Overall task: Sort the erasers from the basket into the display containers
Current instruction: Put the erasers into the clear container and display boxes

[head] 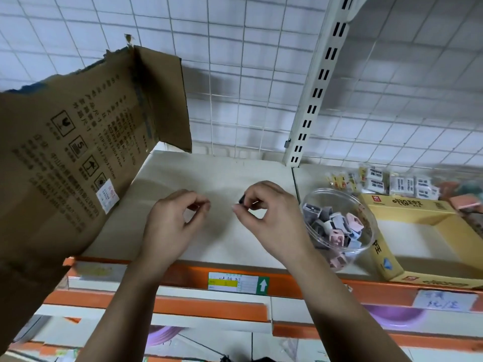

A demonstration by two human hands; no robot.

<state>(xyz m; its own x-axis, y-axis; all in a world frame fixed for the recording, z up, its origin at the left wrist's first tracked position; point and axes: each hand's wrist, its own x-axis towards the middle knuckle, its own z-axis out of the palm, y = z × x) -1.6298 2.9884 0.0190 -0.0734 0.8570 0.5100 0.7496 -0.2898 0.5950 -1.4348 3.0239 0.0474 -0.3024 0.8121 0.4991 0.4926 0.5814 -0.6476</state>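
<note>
Though tiny, eraser (pixel 241 199) in right hand (pixel 265 214)

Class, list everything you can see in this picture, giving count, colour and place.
shelf: one, beige with orange edge, centre
box: one, brown, left on shelf
tub: one, clear, right of centre
erasers: many, pink, grey and white, in tub
tray: one, yellow, far right
packs: several, white and yellow, behind tray
label: one, white, yellow and green, on shelf edge
left hand: fingers curled, over shelf; hold unclear
right hand: pinches dark item, beside tub
</note>
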